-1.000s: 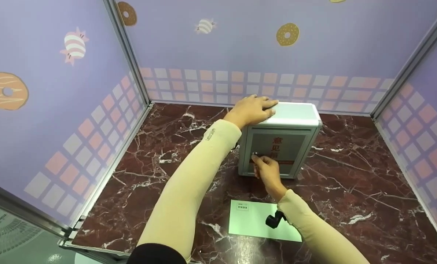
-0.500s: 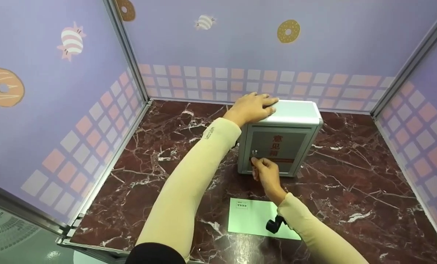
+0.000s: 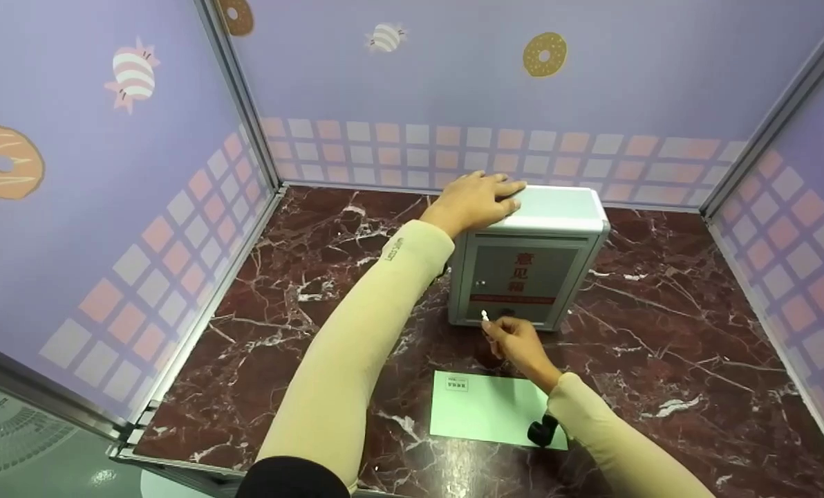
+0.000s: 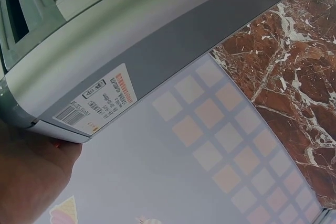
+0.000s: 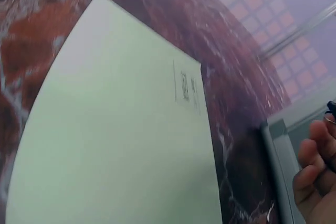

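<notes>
A grey metal suggestion box (image 3: 557, 273) stands upright on the table, its front door with red characters flush in the frame. My left hand (image 3: 474, 200) rests on the box's top at the left, fingers spread; the left wrist view shows the box's side with a barcode label (image 4: 94, 100). Between thumb and fingertips, my right hand (image 3: 519, 342) pinches a small key (image 3: 484, 315). The key's bright tip points up, just below the box's lock (image 3: 480, 282) and apart from it. In the right wrist view, curled fingers (image 5: 310, 153) show beside the box's lower edge.
A pale green envelope-like sheet (image 3: 481, 411) with a small printed box lies flat in front of the suggestion box, partly under the right wrist's black camera (image 3: 542, 432). Purple panels (image 3: 398, 90) with metal posts enclose the dark red marbled table (image 3: 661, 366) on three sides.
My right hand has drawn the key out of the lock and moved down and to the right with it. The lock now shows uncovered. My left hand stays on the box's top.
</notes>
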A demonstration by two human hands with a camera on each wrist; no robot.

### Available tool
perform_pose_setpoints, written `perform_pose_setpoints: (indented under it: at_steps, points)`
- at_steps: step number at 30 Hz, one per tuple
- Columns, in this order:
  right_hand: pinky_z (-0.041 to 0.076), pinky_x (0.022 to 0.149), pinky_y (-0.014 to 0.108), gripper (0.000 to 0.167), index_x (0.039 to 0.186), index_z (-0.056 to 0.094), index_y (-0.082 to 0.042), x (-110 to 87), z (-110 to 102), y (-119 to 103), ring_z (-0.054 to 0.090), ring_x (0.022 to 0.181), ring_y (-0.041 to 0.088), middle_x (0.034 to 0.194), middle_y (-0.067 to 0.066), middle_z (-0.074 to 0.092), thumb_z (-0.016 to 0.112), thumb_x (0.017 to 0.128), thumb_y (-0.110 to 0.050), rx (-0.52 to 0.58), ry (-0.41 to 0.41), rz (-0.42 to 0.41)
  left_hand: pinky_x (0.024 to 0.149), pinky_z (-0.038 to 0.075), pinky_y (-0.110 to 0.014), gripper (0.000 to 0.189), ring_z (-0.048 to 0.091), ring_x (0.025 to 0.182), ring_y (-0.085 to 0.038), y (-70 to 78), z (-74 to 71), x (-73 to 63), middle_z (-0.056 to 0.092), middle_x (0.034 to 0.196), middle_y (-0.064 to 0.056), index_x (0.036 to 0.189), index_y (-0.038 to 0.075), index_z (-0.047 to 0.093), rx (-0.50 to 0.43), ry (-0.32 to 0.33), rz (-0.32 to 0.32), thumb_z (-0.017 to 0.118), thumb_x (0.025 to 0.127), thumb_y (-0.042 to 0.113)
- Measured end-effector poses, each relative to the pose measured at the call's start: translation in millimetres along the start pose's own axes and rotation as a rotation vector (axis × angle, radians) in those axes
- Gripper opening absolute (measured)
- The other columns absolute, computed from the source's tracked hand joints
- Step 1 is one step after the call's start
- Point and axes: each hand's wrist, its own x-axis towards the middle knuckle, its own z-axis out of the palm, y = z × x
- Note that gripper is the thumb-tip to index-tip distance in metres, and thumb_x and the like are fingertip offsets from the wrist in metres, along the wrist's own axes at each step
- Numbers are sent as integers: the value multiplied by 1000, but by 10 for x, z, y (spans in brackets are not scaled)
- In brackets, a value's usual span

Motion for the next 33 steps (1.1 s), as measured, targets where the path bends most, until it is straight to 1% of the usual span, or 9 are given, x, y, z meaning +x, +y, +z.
perform_pose_setpoints:
  at_steps: [5,8,11,16,21,24,28,31,33]
  points:
    - [48,52,39,33,83,63,10,-20,-77,76,54,55,26,63,10,58,63,98,-19,-168,-42,12,117,11,-40,52,18,145,-31,-12,4,3,26,159,4,154,40,29,4,3,1,33,103,52]
    - [49,53,38,29,81,64,7,-35,-101,109,56,57,28,63,12,59,62,98,-17,-251,-74,22,117,11,-40,52,18,145,-31,-19,6,-1,27,159,4,154,40,29,-2,2,3,32,103,52]
    - [46,49,33,26,81,65,4,-50,-123,127,55,54,24,63,13,60,61,98,-15,-310,-114,38,118,11,-40,52,18,145,-31,-22,5,-6,27,159,4,154,40,29,-7,1,3,32,103,52]
    - [36,46,27,24,79,65,2,-69,-165,137,45,50,14,63,12,60,61,97,-14,-402,-194,68,118,10,-41,52,16,146,-32,-20,5,-10,26,159,4,154,41,28,-2,-9,-3,32,103,52]
    - [37,47,28,21,75,66,-3,-72,-198,139,47,52,13,63,10,61,68,92,-17,-499,-245,64,118,8,-41,52,14,146,-32,-12,4,-6,25,160,5,154,41,27,-5,-19,-10,32,103,52]
    - [39,48,28,20,72,66,-8,-63,-215,144,49,53,13,62,6,60,72,88,-17,-558,-266,39,118,7,-41,52,14,146,-33,-8,4,5,25,160,4,154,41,27,-10,-20,-8,32,103,53]
    - [39,49,29,19,68,65,-14,-51,-232,151,46,52,11,59,-4,56,76,83,-17,-678,-296,-27,118,6,-42,53,13,146,-35,-1,6,16,25,160,3,154,41,27,-16,-22,0,31,103,53]
    - [39,52,30,19,67,63,-17,-45,-232,150,45,54,11,59,-8,52,77,80,-18,-761,-310,-80,118,6,-41,53,12,146,-33,5,6,15,24,160,4,154,41,26,-8,-26,-1,31,103,53]
    - [40,53,32,18,69,62,-17,-41,-229,148,46,54,11,60,-9,52,78,78,-18,-790,-309,-107,118,6,-42,53,12,146,-33,7,5,14,23,160,4,154,41,26,-5,-28,-4,30,103,53]
